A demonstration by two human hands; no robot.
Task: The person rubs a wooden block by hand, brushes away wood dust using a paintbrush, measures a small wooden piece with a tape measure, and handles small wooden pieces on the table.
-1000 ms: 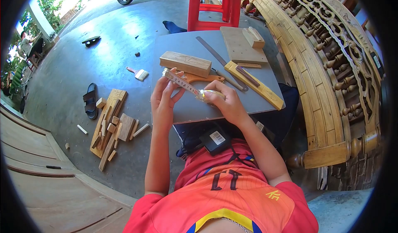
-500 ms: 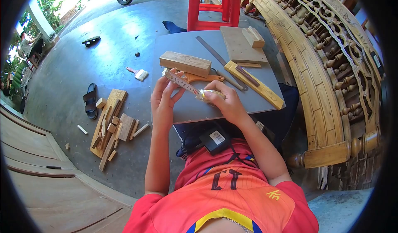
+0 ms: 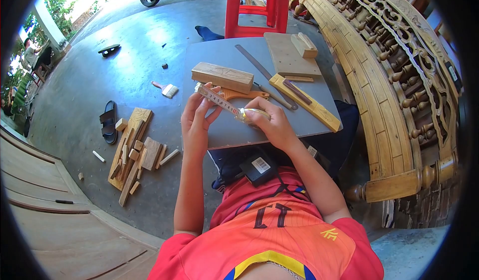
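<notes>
A tape measure (image 3: 219,101) is pulled out between my two hands above the grey board. My left hand (image 3: 196,118) is closed on the free end of the blade, around a small pale piece that I cannot make out well. My right hand (image 3: 269,121) grips the shiny case, thumb on top. Just beyond the blade lies a wooden block (image 3: 222,77), with an orange-handled tool (image 3: 239,94) partly hidden beside it. Farther right are a metal ruler (image 3: 253,60), a dark-handled tool (image 3: 277,96) and a yellow wooden strip (image 3: 305,103) with a brown piece on it.
The grey board (image 3: 234,135) lies over my lap. A flat wooden panel (image 3: 284,55) rests at its far corner. Wood offcuts (image 3: 132,155), a sandal (image 3: 108,122) and a paintbrush (image 3: 165,88) are on the floor at left. A carved wooden bench (image 3: 379,110) stands right, a red stool (image 3: 255,30) ahead.
</notes>
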